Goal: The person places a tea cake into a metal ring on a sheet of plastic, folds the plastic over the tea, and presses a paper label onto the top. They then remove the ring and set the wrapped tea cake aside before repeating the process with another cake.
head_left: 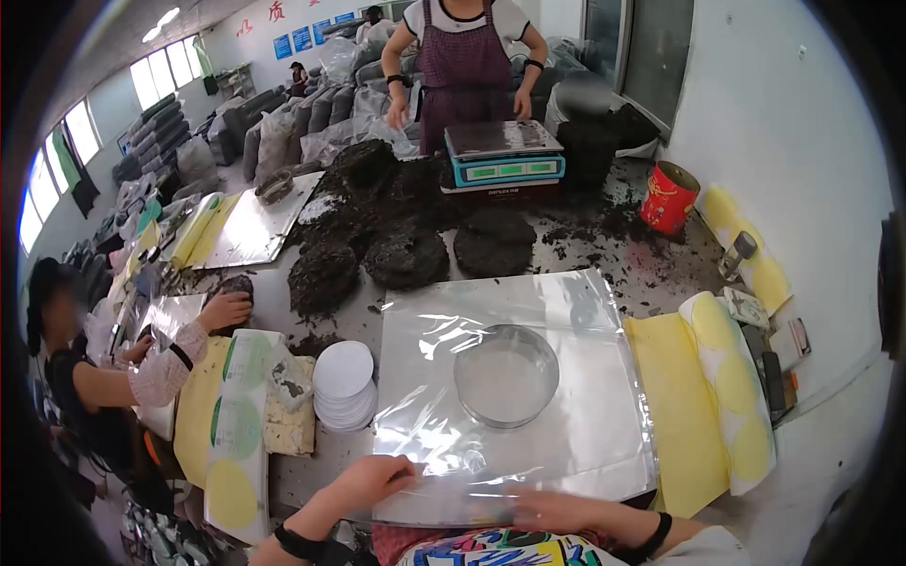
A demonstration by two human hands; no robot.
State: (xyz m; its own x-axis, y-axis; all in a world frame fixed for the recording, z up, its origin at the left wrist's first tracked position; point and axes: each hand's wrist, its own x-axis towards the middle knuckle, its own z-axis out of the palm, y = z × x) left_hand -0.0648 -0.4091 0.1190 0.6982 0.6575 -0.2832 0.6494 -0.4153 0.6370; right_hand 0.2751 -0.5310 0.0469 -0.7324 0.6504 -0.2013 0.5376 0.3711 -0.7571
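Observation:
Stacked clear plastic sheets point(604, 453) lie on the table in front of me, with a round metal ring point(508, 377) standing on them. My left hand point(377, 479) is at the near left edge of the sheets, fingers curled together on the film's edge. Along the same near edge, farther right, my right hand point(557, 509) is smeared by motion, so its grip does not show. Beyond the sheets sit dark round cakes of shredded, seaweed-like material point(494, 243). White paper discs point(343, 377) are piled left of the sheets.
A digital scale point(503, 156) stands at the back, before a person in a purple apron point(462, 57). At left another person's hand point(225, 309) touches a dark clump. Yellow printed sheets point(679, 406) lie at right; a red tin point(669, 197) stands near the wall.

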